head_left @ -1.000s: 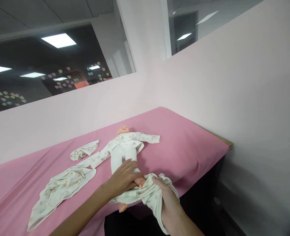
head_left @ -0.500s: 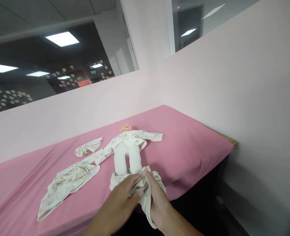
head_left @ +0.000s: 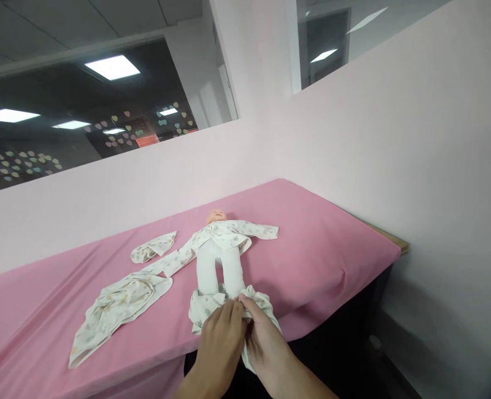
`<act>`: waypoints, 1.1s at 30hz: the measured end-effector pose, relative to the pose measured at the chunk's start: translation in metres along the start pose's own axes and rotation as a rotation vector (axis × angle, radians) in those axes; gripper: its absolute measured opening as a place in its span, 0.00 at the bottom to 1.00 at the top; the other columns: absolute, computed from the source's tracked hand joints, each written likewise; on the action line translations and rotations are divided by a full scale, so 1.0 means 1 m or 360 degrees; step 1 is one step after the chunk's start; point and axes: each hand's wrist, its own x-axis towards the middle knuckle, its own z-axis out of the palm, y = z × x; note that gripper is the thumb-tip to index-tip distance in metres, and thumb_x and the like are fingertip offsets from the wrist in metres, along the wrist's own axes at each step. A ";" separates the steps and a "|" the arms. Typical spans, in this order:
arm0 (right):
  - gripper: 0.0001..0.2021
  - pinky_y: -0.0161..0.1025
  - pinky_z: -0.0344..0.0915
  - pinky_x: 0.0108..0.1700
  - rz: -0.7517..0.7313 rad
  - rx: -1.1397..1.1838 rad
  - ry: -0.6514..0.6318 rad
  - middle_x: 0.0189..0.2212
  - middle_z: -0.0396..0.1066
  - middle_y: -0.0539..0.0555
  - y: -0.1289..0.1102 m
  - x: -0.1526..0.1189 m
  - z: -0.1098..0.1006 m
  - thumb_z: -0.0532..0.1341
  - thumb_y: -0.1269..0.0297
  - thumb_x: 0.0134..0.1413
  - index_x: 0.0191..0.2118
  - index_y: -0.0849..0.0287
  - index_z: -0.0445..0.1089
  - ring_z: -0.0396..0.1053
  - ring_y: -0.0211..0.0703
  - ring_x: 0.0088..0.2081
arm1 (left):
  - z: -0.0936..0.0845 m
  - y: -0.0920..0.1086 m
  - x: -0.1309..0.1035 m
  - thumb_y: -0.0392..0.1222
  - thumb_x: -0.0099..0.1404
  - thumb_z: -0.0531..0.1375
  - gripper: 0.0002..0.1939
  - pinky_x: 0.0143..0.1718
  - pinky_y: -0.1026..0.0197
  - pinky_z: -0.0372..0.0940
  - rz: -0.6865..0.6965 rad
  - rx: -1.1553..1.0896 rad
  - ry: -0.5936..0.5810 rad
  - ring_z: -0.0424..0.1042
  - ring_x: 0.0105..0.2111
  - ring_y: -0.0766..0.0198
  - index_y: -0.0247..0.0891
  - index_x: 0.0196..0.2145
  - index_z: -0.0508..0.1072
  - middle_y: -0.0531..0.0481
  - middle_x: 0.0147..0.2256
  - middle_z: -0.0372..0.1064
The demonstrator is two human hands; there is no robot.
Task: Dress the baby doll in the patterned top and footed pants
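A baby doll lies on its back with its head toward the wall, its white legs pointing at me. It wears a printed white jacket with both sleeves spread out. Patterned baby pants are bunched around its lower legs at the table's front edge. My left hand is closed on the bunched pants cloth. Close against it, my right hand grips the same pants, with part of the fabric hanging below its palm. The doll's feet are hidden by cloth and hands.
A pink cloth covers the table, which meets walls at the back and right. Left of the doll lie a crumpled printed garment and a small printed cap-like piece. A window is set in the back wall.
My left hand has moved in beside the right and closed on the pants cloth. Less fabric hangs below my right hand. The doll stays in place on the table.
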 end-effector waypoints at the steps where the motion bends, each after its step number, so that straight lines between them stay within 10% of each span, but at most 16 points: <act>1: 0.16 0.35 0.68 0.31 0.0018 -0.0005 -0.0034 0.30 0.75 0.51 0.001 0.001 -0.001 0.71 0.62 0.47 0.41 0.59 0.70 0.74 0.41 0.32 | -0.005 -0.002 0.004 0.28 0.63 0.49 0.11 0.29 0.56 0.63 -0.0055 -0.0076 -0.0032 0.71 0.30 0.56 0.39 0.35 0.68 0.45 0.33 0.71; 8: 0.09 0.35 0.69 0.33 -0.0062 -0.0172 -0.0196 0.27 0.73 0.49 0.004 0.006 -0.003 0.69 0.63 0.47 0.32 0.59 0.70 0.73 0.40 0.30 | -0.018 -0.015 0.021 0.38 0.70 0.46 0.11 0.29 0.61 0.57 -0.0418 -0.0936 -0.0136 0.67 0.27 0.62 0.41 0.30 0.60 0.52 0.26 0.68; 19: 0.15 0.38 0.63 0.59 -0.0035 -0.0316 -0.0229 0.48 0.74 0.56 -0.011 -0.029 0.006 0.67 0.70 0.47 0.44 0.60 0.75 0.69 0.44 0.55 | -0.008 -0.048 0.030 0.36 0.67 0.45 0.12 0.35 0.60 0.62 -0.0668 -0.0993 -0.0102 0.72 0.34 0.59 0.41 0.41 0.67 0.49 0.35 0.73; 24: 0.15 0.45 0.60 0.58 -0.0533 -0.1228 -0.0323 0.48 0.74 0.55 -0.016 -0.007 -0.017 0.60 0.63 0.59 0.51 0.58 0.72 0.69 0.48 0.52 | -0.007 -0.055 0.020 0.37 0.68 0.46 0.17 0.43 0.56 0.64 -0.0488 -0.0987 -0.0051 0.70 0.43 0.57 0.41 0.52 0.65 0.46 0.47 0.71; 29: 0.11 0.42 0.62 0.47 -0.0965 -0.2049 -0.0246 0.37 0.72 0.54 -0.049 0.023 -0.042 0.54 0.64 0.63 0.36 0.56 0.73 0.68 0.46 0.41 | -0.009 -0.071 0.005 0.44 0.69 0.54 0.19 0.53 0.49 0.59 -0.0069 -0.0701 -0.0172 0.64 0.50 0.51 0.44 0.57 0.64 0.44 0.51 0.66; 33: 0.08 0.43 0.60 0.45 -0.1227 -0.2326 -0.0124 0.34 0.69 0.53 -0.079 0.029 -0.032 0.56 0.64 0.60 0.32 0.56 0.71 0.66 0.47 0.40 | -0.017 -0.093 -0.002 0.53 0.68 0.57 0.17 0.52 0.51 0.59 -0.0256 -0.0719 -0.0254 0.64 0.49 0.53 0.43 0.50 0.69 0.46 0.48 0.67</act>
